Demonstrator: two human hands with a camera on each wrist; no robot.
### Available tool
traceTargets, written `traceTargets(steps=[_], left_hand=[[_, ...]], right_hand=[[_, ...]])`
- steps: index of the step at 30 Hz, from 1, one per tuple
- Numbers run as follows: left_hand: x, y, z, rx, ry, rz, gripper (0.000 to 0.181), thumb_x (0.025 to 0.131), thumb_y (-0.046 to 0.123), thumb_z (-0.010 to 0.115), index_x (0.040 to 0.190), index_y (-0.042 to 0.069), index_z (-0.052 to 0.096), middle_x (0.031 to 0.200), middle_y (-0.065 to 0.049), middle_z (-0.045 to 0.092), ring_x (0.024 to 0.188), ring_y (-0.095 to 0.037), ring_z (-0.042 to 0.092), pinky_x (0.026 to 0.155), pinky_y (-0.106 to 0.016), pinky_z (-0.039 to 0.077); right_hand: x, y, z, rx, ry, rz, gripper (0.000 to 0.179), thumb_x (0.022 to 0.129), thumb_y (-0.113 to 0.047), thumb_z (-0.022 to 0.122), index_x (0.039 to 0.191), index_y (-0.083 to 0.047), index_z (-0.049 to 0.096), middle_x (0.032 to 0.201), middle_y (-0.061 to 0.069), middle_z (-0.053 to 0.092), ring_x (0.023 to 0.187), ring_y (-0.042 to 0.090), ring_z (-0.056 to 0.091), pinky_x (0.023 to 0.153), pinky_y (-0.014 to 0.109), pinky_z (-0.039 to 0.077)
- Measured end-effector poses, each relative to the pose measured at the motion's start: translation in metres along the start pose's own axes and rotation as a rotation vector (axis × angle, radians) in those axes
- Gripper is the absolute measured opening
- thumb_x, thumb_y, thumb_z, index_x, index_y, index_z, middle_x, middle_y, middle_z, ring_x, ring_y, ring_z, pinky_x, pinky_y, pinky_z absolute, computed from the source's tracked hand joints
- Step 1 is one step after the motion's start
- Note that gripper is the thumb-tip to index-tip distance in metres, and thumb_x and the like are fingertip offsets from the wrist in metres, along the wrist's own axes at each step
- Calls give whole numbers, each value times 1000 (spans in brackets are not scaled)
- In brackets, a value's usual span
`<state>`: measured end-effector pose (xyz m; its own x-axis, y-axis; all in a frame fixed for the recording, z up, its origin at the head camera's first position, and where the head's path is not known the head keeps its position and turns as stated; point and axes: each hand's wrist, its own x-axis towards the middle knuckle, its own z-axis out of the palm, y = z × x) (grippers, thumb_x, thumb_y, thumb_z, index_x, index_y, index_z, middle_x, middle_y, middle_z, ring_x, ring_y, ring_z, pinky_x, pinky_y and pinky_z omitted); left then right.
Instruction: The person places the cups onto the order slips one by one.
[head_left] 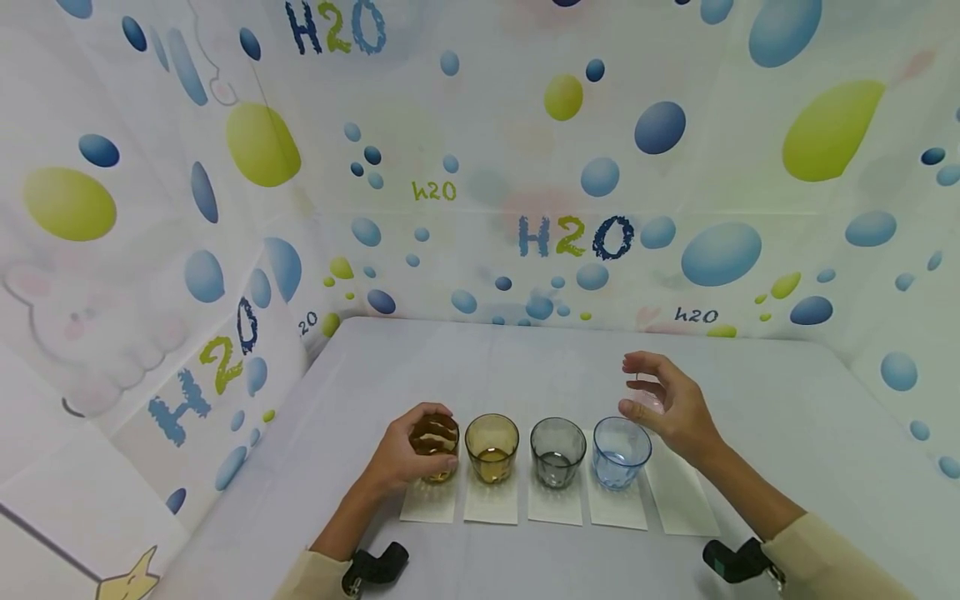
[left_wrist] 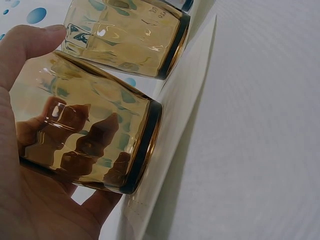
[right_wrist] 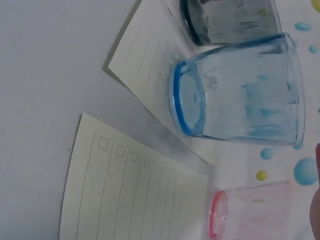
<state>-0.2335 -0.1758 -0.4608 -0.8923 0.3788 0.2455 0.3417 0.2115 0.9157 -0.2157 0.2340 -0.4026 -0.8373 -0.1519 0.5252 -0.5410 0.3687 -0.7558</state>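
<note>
At the left end of a row of glasses, my left hand [head_left: 412,450] holds an amber glass [left_wrist: 110,135], thumb by its rim and fingers showing through the far side. Beside it stands a second amber glass [head_left: 492,450], then a grey glass [head_left: 558,454] and a blue glass [head_left: 622,454]. My right hand [head_left: 675,412] is behind and right of the blue glass, fingers spread in a loose curve about a clear pink glass [head_left: 652,402]. In the right wrist view the pink glass [right_wrist: 252,212] stands upright beyond a paper slip, with a fingertip [right_wrist: 315,205] apart from its rim.
Several pale paper slips [head_left: 491,506] lie in a row beneath and in front of the glasses; the rightmost slip [right_wrist: 130,190] carries printed lines and small boxes. A white cloth [head_left: 450,358] covers the table. Behind it hangs a patterned sheet [head_left: 495,108] with coloured drops.
</note>
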Motion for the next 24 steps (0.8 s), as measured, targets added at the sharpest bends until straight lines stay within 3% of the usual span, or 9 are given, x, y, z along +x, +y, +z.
traceTargets(steps=[4, 11, 16, 24], left_hand=[[0, 0, 0, 9, -1, 2, 62, 77, 10, 85, 131, 1, 56, 119, -15, 64, 106, -33, 66, 89, -40, 56], [0, -1, 0, 5, -7, 9, 61, 78, 10, 85, 131, 0, 56, 120, -17, 64, 107, -36, 65, 90, -41, 56], [-1, 2, 1, 0, -9, 6, 62, 77, 11, 85, 131, 1, 56, 120, -15, 64, 107, -33, 66, 90, -39, 56], [-1, 2, 1, 2, -9, 9, 62, 77, 9, 84, 132, 0, 56, 120, -13, 64, 106, -33, 66, 90, -38, 56]], right_hand=[[2, 4, -3, -29, 27, -3, 63, 82, 2, 80, 139, 2, 51, 135, 19, 57, 117, -3, 57, 99, 17, 46], [5, 10, -7, -73, 87, -18, 56, 85, -3, 77, 136, 1, 54, 136, 16, 58, 126, 19, 58, 102, 16, 43], [8, 16, -10, -90, 114, -14, 51, 85, -2, 73, 133, 1, 57, 134, 12, 61, 125, 9, 55, 104, 14, 41], [10, 29, -12, -210, 196, 43, 56, 80, -5, 81, 132, -2, 58, 132, 16, 63, 127, 29, 54, 105, 12, 38]])
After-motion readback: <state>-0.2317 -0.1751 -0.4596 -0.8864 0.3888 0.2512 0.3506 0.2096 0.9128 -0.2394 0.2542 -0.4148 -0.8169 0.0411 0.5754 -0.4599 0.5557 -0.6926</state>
